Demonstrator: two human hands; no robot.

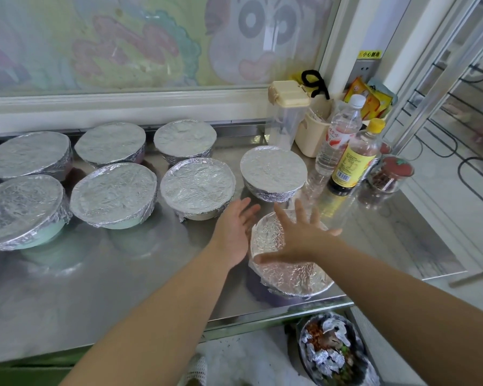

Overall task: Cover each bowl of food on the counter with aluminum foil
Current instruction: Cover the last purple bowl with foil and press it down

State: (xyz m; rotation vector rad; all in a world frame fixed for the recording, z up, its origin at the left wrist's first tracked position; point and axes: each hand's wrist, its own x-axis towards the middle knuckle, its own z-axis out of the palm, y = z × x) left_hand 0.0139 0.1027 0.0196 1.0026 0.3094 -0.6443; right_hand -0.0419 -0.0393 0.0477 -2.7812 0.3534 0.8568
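Near the front edge of the surface (95,288), the nearest bowl (261,289) sits with foil (290,274) stretched across its top and crimped round the rim. The right hand (299,235) is spread flat over that foil with the fingers straight and apart, gripping nothing; whether the palm presses the sheet or hangs just above it I cannot tell. The left hand (236,227) stands just beside the bowl's left rim, fingers straight and together, palm turned toward the bowl, and it also holds nothing.

Seven more bowls (197,185) stand behind and to the left in two loose rows, each already capped with wrinkled foil. No uncovered bowl shows on the surface, so the task looks all but done. At most, a last smoothing of the nearest rim seems left.

At the back right stand a clear container (283,126) with a cream lid, a water bottle (339,135), a sauce bottle (354,162) with a yellow cap and a small jar (391,174), all close to the rear bowl but apart from the hands. Below the front edge, a bin (335,355) holds food scraps and crumpled foil bits. Nothing stands between the hands and the nearest bowl.
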